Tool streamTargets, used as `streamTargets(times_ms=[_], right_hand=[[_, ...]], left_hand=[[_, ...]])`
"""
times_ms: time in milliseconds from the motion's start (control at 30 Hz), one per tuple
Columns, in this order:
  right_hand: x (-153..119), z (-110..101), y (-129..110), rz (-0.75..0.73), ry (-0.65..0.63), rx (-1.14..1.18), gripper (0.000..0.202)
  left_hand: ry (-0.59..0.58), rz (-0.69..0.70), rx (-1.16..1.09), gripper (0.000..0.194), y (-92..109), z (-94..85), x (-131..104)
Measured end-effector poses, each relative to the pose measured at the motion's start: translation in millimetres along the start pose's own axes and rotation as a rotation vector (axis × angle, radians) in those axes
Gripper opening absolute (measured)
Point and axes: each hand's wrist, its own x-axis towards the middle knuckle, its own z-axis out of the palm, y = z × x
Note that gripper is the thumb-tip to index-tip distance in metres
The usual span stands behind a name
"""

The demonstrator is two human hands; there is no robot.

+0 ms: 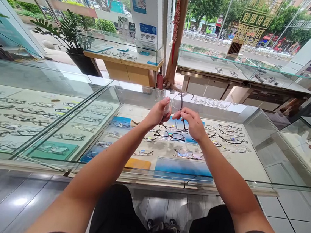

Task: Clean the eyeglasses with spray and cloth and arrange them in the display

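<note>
Above the glass counter, my right hand (194,122) pinches a pair of eyeglasses (181,101) with dark temples, held on edge with the lenses turned sideways. My left hand (158,113) is wrapped round a small whitish, see-through spray bottle (167,106), its thumb up at the top. The bottle is close to the lenses, mostly covered by the fingers. Below both hands, inside the display case (223,167), lie rows of glasses, among them a dark-framed pair (170,135) and a thin-framed pair (189,154).
Blue display boards (184,168) and a yellow-orange case (137,164) lie under the glass. Another showcase section (9,112) with several glasses adjoins on the left. Further showcases (214,65) stand by the window, near a potted plant (77,47) and a wooden trunk (176,39). My legs are against the counter's near side.
</note>
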Motion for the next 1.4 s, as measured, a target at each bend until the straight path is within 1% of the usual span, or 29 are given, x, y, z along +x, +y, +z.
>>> streamTargets(times_ms=[467,633,800,900,1000,1100,1233,1300,1333,1400], right_hand=[[0,1,-2,-0.012,-0.021,0.032,0.027],[3,-3,0,0.02,0.036,0.116,0.027],[5,-6,1,0.082,0.152,0.192,0.03],[6,-7,1,0.095,0.187,0.229,0.029],[6,-7,2,0.091,0.186,0.234,0.029],[6,-7,3,0.099,0.172,0.233,0.03],[6,-7,4,0.086,0.166,0.236,0.029],[6,-7,3,0.074,0.167,0.231,0.028],[6,-7,2,0.075,0.17,0.224,0.029],[6,-7,0,0.088,0.179,0.201,0.029]], left_hand=[[0.002,0.014,0.03,0.074,-1,-1.6,-1],[0.018,0.053,0.051,0.078,-2,-1.1,-1],[-0.052,0.104,0.18,0.078,-4,4.0,-4],[-0.114,0.12,0.239,0.076,-8,5.8,-4],[-0.172,0.148,0.277,0.075,-12,6.8,-4],[-0.161,0.142,0.329,0.076,-13,8.3,-5],[-0.181,0.148,0.294,0.075,-12,8.7,-6],[-0.15,0.15,0.278,0.077,-11,6.6,-6],[-0.112,0.152,0.275,0.078,-10,4.7,-5],[0.003,0.167,0.262,0.081,-7,-0.8,-2]])
